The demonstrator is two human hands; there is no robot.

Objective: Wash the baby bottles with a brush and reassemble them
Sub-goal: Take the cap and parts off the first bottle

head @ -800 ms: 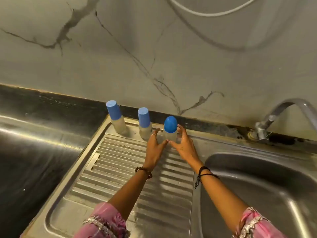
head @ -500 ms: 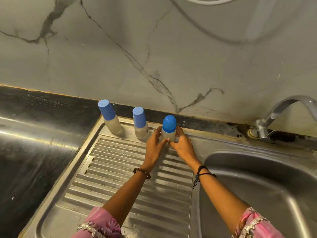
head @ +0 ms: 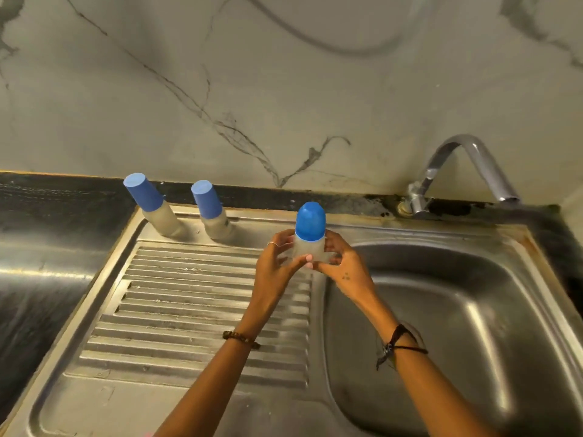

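**Third bottle lifted from the drainboard toward the basin**

Both hands cradle a baby bottle [head: 309,247] with a rounded blue cap at the centre of the frame, over the seam where the ribbed drainboard [head: 195,310] meets the sink basin [head: 457,326]. The left hand [head: 274,269] wraps its fingers around the bottle's clear body from the left, while the right hand [head: 344,266] closes on it from the right, thumbs meeting across the front. The two-handed hold keeps the bottle upright, probably so the cap can be twisted off for washing. Two more bottles with flat-topped blue caps [head: 143,192] [head: 206,198] stand side by side at the back edge of the drainboard, in the upper left, well apart from the hands, likely awaiting their turn. The tap [head: 467,165] arches over the basin at upper right, with no water visibly running. Half a second ago the held bottle stood at the back of the drainboard beside the other two; it is now raised and drawn nearer the basin. No brush is in view
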